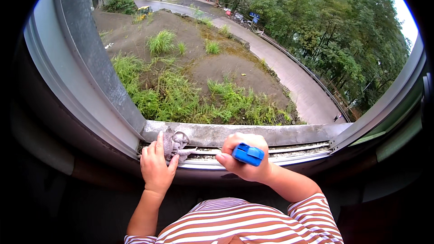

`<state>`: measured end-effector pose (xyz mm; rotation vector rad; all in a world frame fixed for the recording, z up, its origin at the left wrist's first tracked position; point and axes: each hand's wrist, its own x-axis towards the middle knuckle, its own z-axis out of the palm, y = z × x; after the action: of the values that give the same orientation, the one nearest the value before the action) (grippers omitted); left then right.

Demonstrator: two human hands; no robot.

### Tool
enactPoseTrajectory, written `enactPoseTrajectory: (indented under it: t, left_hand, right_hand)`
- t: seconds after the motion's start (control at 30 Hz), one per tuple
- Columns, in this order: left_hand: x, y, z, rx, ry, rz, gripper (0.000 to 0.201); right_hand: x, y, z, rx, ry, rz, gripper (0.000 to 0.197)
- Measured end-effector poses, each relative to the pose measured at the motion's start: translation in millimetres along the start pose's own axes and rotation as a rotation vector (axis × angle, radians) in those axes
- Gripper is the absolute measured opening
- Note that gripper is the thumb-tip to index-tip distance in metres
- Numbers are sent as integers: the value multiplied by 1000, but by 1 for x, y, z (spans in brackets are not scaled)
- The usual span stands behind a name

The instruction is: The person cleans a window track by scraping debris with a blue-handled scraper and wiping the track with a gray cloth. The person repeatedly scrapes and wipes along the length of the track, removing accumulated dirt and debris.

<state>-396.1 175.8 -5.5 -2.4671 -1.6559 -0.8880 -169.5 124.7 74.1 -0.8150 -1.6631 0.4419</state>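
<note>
My left hand (155,165) lies at the left end of the window track, fingers stretched and thumb apart. Between its index finger and thumb, and touching them, is a crumpled grey rag (173,143). A small shiny rounded patch shows by the rag; I cannot make out what it is. Over the middle of the track, my right hand (246,158) is closed around a blue-handled tool (248,154). Its handle end points up at me, and the working end is hidden beneath the fist.
The sliding-window track (294,150) is gritty with dirt between its rails. Beyond it runs a worn concrete ledge (203,132). A metal frame post (97,54) stands at the left, another frame at the right. Outside, far below, are weeds, bare soil and a road (289,72).
</note>
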Motion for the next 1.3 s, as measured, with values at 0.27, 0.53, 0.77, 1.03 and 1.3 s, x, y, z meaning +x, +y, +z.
enactPoseTrajectory:
  t: [0.27, 0.53, 0.77, 1.03, 1.3]
  left_hand:
    - [25, -1, 20, -201, 148, 26, 39]
    - [90, 34, -23, -611, 391, -14, 37]
    - [110, 40, -44, -1081, 378, -61, 33]
    - [100, 42, -46, -1238, 521, -18, 22]
    - [81, 34, -40, -1312, 554, -62, 31]
  right_hand:
    - [-44, 13, -55, -67, 197, 48, 19]
    - [-84, 16, -90, -59, 392, 167, 16]
    - [-100, 12, -116, 65, 512, 7, 26]
    - [-110, -9, -148, -4, 571, -54, 30]
    - [-130, -23, -164, -75, 633, -83, 27]
